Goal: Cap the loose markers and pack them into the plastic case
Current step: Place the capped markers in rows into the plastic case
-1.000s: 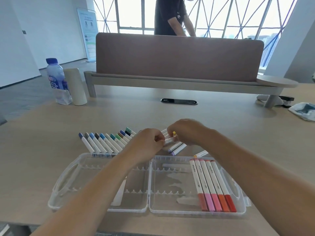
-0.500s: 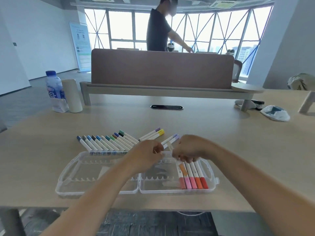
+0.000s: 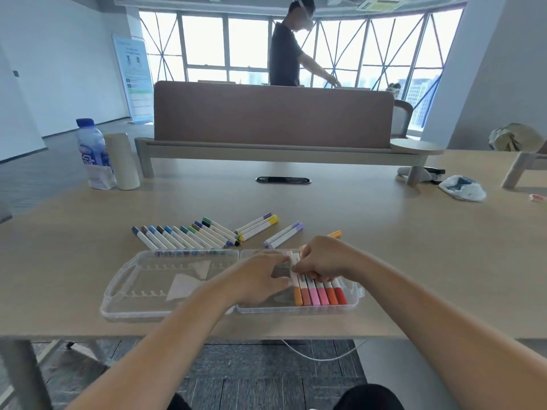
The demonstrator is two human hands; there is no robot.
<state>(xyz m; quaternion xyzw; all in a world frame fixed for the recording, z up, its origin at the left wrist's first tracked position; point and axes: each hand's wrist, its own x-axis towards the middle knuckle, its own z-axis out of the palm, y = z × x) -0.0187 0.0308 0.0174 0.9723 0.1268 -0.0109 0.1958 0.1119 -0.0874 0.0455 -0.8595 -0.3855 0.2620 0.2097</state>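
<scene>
Six markers (image 3: 319, 291) lie side by side at the 3 o'clock end of the right half of the plastic case (image 3: 177, 315), caps toward 6 o'clock, graded from orange through pink to red; the case lies open and flat on the bench (image 3: 429, 261), and its left half holds no markers. Step in hand, as judged: seating the orange-capped marker (image 3: 297, 294), at the 9 o'clock edge of the packed group, into its slot. The right hand (image 3: 321, 258) is curled down over the upper barrels, thumb and fingertips apparently pinching the orange-capped marker near its 12 o'clock end; the left hand (image 3: 260, 276) lies with fingers fairly straight, tips touching the same barrel from 9 o'clock, gripping nothing. Procedure: keep the barrel parallel to its neighbour; press both ends into the notched ribs (image 3: 148, 292), not one end only, since a tilted barrel is likely to ride up and stop the case from closing; confirm the cap is fully home before release. Loose markers lie on the bench beyond the case: a row (image 3: 183, 236) at 11 o'clock of the hands; a yellow and purple group (image 3: 257, 227) and a lilac pair (image 3: 284, 238) at 12 o'clock; one orange marker (image 3: 334, 234) at 1 o'clock; whether every one is capped is too small to confirm; fill the slots in order toward 9 o'clock.
</scene>
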